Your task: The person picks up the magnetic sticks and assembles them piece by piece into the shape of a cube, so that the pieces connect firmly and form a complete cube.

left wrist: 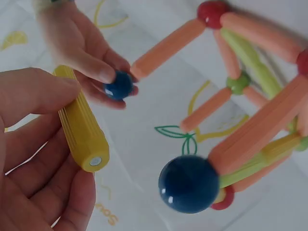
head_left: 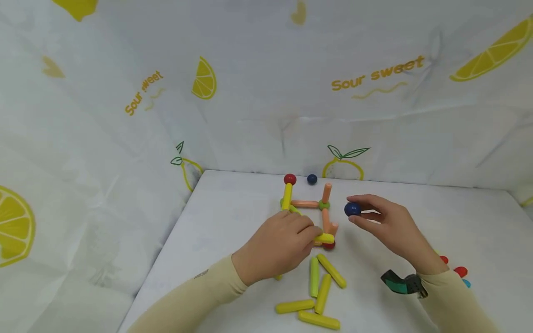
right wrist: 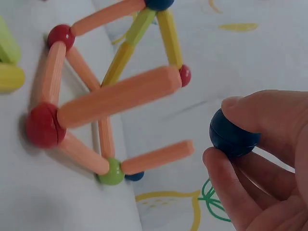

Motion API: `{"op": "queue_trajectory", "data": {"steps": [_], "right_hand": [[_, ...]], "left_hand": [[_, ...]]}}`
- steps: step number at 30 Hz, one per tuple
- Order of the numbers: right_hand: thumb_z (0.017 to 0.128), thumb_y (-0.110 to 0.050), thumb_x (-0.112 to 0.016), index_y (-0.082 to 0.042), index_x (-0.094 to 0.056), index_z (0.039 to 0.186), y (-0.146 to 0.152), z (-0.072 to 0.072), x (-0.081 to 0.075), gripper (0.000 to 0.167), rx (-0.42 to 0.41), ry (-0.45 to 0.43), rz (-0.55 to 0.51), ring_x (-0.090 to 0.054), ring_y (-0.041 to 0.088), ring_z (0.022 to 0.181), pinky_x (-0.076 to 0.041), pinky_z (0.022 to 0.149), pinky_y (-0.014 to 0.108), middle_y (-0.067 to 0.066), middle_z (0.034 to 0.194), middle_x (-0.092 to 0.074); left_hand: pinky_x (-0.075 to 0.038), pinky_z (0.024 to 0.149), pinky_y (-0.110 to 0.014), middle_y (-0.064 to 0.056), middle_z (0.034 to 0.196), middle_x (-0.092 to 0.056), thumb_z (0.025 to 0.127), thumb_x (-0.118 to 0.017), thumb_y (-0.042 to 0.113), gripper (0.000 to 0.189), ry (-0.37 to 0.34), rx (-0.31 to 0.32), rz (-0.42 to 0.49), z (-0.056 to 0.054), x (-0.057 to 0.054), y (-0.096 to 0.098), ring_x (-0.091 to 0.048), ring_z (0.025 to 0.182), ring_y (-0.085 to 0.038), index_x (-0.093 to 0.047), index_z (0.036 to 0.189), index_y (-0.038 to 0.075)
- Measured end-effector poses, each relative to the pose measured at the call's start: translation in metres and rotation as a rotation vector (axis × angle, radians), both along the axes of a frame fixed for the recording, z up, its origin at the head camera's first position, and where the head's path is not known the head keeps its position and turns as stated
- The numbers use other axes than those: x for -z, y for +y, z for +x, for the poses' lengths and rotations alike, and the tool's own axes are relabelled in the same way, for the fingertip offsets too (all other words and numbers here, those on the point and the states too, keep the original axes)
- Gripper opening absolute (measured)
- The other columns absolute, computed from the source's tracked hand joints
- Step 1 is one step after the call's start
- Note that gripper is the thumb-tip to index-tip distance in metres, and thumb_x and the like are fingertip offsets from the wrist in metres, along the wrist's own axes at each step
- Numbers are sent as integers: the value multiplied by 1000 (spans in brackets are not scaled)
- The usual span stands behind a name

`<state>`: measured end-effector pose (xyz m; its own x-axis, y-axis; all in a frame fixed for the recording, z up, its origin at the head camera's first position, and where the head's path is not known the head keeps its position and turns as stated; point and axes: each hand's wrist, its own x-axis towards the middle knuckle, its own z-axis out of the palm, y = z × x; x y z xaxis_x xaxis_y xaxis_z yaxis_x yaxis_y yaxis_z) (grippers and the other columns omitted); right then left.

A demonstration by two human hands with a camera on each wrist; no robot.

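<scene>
Blue ball (head_left: 352,209) pinched in R hand (head_left: 389,226) grip, yellow stick (left wrist: 79,118) in L hand (head_left: 281,245) grip, silvery end (left wrist: 96,160) L-wrist cam only

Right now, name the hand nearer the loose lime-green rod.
Left. The left hand, holding a yellow rod, is above and left of the lime-green rod in the head view; the right hand, holding a dark blue ball, is farther, above and right.

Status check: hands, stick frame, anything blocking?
Left hand holding yellow stick; right hand pinching blue ball. Stick frame standing, two orange sticks uncapped. Nothing visible between frame and held ball.
</scene>
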<state>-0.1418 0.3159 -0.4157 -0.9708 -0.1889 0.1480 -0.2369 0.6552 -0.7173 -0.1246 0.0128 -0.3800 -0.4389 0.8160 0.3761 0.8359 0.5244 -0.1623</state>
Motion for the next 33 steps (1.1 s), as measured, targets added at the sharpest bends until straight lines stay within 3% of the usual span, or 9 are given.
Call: {"op": "queue_trajectory", "data": {"steps": [3, 5, 8, 11, 22, 33], "right_hand": [[99, -29, -81, -17, -67, 143, -8, 12, -3, 47, -5, 19, -37, -76, 20, 112, -60, 90, 15, 10, 132, -73], [99, -28, -82, -18, -68, 141, -12, 17, -3, 45, -10, 34, -58, -74, 9, 109, -55, 89, 9, 7, 129, -74], [98, -25, -82, -19, -69, 139, -15, 20, -2, 43, -24, 54, -81, -69, -4, 106, -54, 90, 7, 5, 128, -75], [98, -23, -82, -19, -69, 137, -17, 21, 1, 42, -39, 75, -95, -67, -8, 106, -55, 91, 9, 4, 128, -75], [98, -22, -82, -17, -70, 135, -25, 17, 5, 39, -54, 104, -96, -68, 1, 105, -58, 91, 14, 2, 125, -76], [97, -21, -83, -18, -70, 136, -35, 16, 10, 41, -39, 126, -48, -71, 14, 109, -62, 91, 23, 0, 128, -75]], "left_hand": [[-54, 84, -23, 9, 109, -76, 100, -76, 29, 22, 43, -1, 39, -13, -7, 8, -71, 102, -8, -78, 120, 20], [-53, 79, -22, 9, 108, -76, 99, -76, 25, 20, 35, 0, 66, -21, -8, 12, -72, 99, -8, -79, 118, 19], [-48, 72, -21, 8, 106, -76, 99, -75, 20, 21, -19, -2, 90, -30, -7, 17, -68, 89, -8, -79, 119, 18], [-48, 72, -20, 7, 105, -75, 99, -75, 22, 23, -61, -14, 79, -34, -4, 20, -67, 88, -8, -79, 121, 18], [-54, 82, -22, 6, 110, -75, 100, -75, 22, 23, -122, -53, 63, -38, 1, 20, -68, 94, -9, -78, 123, 17], [-53, 75, -24, 1, 111, -78, 98, -77, 15, 20, -112, 9, 156, -45, 14, 10, -68, 84, -14, -78, 118, 14]]}}
